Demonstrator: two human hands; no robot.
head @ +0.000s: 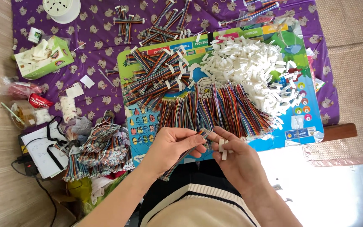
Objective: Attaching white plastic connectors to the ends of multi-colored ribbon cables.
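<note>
Leftmost, a tissue box [43, 56] is seen on the purple cloth [93, 42]. Further right, a ribbon cable [185, 153] is pinched by the left hand [171, 147], its long axis slanted from lower left to upper right. Its upper end is met by a white connector [223, 148], pinched upright by the right hand [238, 162]. Beyond, white connectors [253, 71] are heaped on the board [311, 122].

The rainbow ribbon cables [215, 107] look like glossy plastic-sheathed wire. The white connector housings [248, 67] are matt plastic. A glossy printed board [305, 122] lies on purple patterned cloth [97, 42], beside a cardboard tissue box [43, 59].
</note>
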